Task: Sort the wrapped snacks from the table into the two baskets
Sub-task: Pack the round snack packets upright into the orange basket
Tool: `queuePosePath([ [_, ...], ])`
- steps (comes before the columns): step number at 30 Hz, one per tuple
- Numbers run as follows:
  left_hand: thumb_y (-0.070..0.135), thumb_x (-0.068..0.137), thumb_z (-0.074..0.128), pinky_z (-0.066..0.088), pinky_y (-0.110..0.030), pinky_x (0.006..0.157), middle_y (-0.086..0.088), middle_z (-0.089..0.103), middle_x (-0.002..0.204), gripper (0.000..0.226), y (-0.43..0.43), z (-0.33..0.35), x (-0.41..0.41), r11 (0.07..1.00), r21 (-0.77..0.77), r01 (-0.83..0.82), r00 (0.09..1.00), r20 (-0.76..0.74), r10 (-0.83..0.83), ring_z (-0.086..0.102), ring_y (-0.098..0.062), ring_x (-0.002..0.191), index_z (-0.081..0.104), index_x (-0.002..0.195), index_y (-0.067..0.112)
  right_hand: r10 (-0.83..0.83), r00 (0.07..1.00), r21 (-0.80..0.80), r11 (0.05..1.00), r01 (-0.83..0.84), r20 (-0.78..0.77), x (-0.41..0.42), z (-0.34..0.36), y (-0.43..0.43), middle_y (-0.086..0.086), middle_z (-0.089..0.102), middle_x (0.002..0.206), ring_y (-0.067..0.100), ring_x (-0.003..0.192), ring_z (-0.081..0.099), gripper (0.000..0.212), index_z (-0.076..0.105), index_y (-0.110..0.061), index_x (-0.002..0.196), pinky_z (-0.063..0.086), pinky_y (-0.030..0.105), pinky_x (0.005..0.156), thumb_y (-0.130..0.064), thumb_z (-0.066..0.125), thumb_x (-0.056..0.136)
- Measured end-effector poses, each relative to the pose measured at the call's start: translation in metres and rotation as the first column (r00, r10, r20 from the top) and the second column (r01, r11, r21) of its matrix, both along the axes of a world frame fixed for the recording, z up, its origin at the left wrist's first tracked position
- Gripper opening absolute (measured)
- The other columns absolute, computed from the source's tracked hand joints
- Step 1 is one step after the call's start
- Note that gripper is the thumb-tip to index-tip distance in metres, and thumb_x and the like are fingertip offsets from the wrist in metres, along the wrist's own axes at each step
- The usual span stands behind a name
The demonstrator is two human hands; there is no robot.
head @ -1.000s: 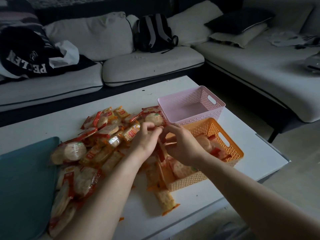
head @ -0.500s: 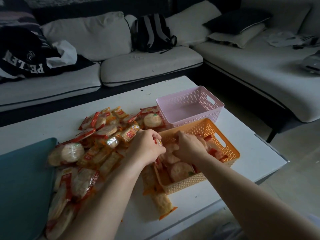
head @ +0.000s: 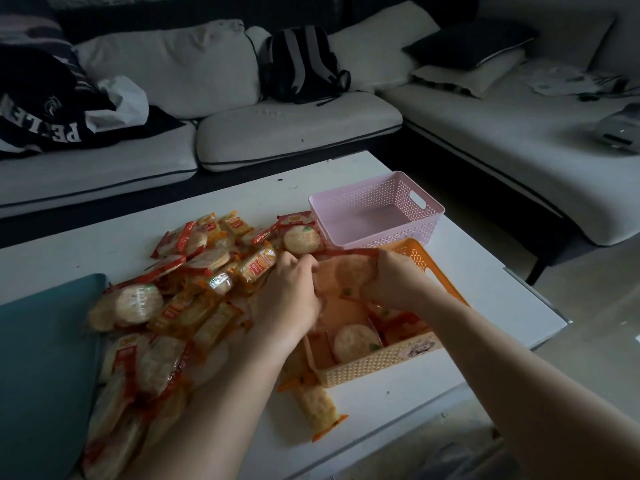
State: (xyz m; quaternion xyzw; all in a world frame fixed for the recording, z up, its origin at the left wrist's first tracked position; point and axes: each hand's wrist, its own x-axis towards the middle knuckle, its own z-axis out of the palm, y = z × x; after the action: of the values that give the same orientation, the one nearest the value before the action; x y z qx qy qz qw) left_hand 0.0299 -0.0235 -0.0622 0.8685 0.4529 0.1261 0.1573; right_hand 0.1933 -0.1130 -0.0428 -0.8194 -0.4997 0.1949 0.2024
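A heap of wrapped snacks [head: 180, 299] in red and orange wrappers covers the white table [head: 485, 306] on the left. The orange basket [head: 377, 365] stands at the front right with several round cracker packs [head: 355, 342] in it. Behind it stands the pink basket [head: 377, 206], with nothing visible inside. My left hand [head: 287, 292] and my right hand [head: 394, 282] are over the orange basket's left part, both gripping a blurred wrapped round cracker [head: 346, 271] between them. A long orange-wrapped snack [head: 317, 405] lies in front of the basket.
A teal cushion [head: 41, 358] lies on the table's left end. Grey sofas [head: 294, 126] run behind and to the right, with a black backpack [head: 301, 64], dark clothes [head: 45, 112] and pillows on them. The table's right edge is close to the baskets.
Both hands came together over the orange basket's left side and now hold a round cracker pack between them. The view has shifted slightly.
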Motion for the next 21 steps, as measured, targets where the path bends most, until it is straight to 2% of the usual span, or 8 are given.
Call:
queuePosePath([
  [3,0.032,0.080,0.075,0.055,-0.040,0.082,0.006,0.039,0.121,0.054,-0.004,-0.004,-0.002,0.998,0.051,0.040,0.995,-0.098,-0.035,0.046,-0.024,0.115,0.051,0.128,0.037,-0.032,0.999,0.031,0.999,0.033,-0.009,-0.023,-0.017,0.007,-0.001,0.071,0.094,0.019,0.084,0.067,0.036,0.066,-0.021,0.106,0.057,0.030,0.068,-0.042,0.072,0.077],
  [6,0.035,0.077,0.074,0.048,-0.041,0.096,0.003,0.035,0.134,0.071,-0.005,-0.004,-0.007,0.998,0.012,0.062,0.993,-0.101,-0.061,0.036,-0.028,0.126,0.040,0.138,0.038,-0.049,0.990,0.011,0.999,0.048,0.132,-0.036,-0.032,0.016,0.001,0.069,0.097,0.024,0.089,0.068,0.030,0.062,-0.021,0.100,0.057,0.036,0.070,-0.039,0.071,0.078],
  [8,0.033,0.075,0.075,0.047,-0.043,0.099,0.006,0.034,0.136,0.080,-0.005,-0.003,-0.013,0.987,0.038,0.154,0.987,-0.047,-0.153,0.037,-0.027,0.125,0.034,0.141,0.047,0.005,0.998,-0.036,0.999,-0.003,0.069,-0.037,-0.034,0.018,0.005,0.069,0.101,0.023,0.086,0.065,0.029,0.062,-0.016,0.102,0.050,0.031,0.066,-0.028,0.075,0.079],
  [10,0.034,0.077,0.073,0.044,-0.041,0.101,0.008,0.037,0.137,0.071,-0.005,-0.003,-0.016,0.964,0.080,0.254,0.967,-0.057,-0.250,0.039,-0.024,0.123,0.042,0.139,0.051,0.143,0.989,-0.137,0.981,-0.137,0.032,-0.035,-0.031,0.017,0.005,0.068,0.101,0.017,0.081,0.060,0.028,0.062,-0.012,0.106,0.046,0.023,0.063,-0.024,0.074,0.083],
  [13,0.045,0.080,0.066,0.035,-0.039,0.107,0.013,0.045,0.135,0.054,-0.002,-0.006,-0.015,0.949,0.085,0.303,0.949,-0.124,-0.291,0.042,-0.020,0.123,0.055,0.132,0.045,0.268,0.957,-0.232,0.943,-0.238,0.108,-0.023,-0.021,0.010,-0.004,0.063,0.089,0.012,0.075,0.058,0.030,0.065,-0.013,0.110,0.042,0.015,0.059,-0.034,0.069,0.089],
  [17,0.044,0.080,0.070,0.034,-0.035,0.105,0.016,0.048,0.131,0.044,0.002,-0.010,-0.016,0.947,0.098,0.307,0.948,-0.124,-0.294,0.042,-0.016,0.120,0.061,0.123,0.043,0.480,0.848,-0.437,0.828,-0.351,0.227,-0.012,-0.024,-0.002,-0.010,0.062,0.084,0.008,0.077,0.056,0.028,0.065,-0.025,0.106,0.044,0.023,0.076,-0.043,0.072,0.087],
  [19,0.040,0.081,0.072,0.033,-0.034,0.104,0.016,0.048,0.131,0.043,0.003,-0.010,-0.016,0.946,0.111,0.304,0.947,-0.139,-0.288,0.043,-0.016,0.118,0.061,0.122,0.043,0.524,0.822,-0.466,0.798,-0.382,0.222,-0.015,-0.026,-0.003,-0.012,0.058,0.080,0.011,0.082,0.057,0.014,0.061,-0.028,0.096,0.047,0.029,0.090,-0.041,0.067,0.091],
  [21,0.039,0.081,0.073,0.035,-0.035,0.102,0.015,0.049,0.129,0.042,0.002,-0.009,-0.015,0.946,0.125,0.299,0.949,-0.146,-0.280,0.044,-0.017,0.117,0.061,0.121,0.044,0.532,0.820,-0.444,0.799,-0.405,0.210,-0.014,-0.021,-0.003,-0.011,0.059,0.083,0.013,0.086,0.059,0.007,0.062,-0.029,0.096,0.048,0.032,0.093,-0.036,0.063,0.094],
])
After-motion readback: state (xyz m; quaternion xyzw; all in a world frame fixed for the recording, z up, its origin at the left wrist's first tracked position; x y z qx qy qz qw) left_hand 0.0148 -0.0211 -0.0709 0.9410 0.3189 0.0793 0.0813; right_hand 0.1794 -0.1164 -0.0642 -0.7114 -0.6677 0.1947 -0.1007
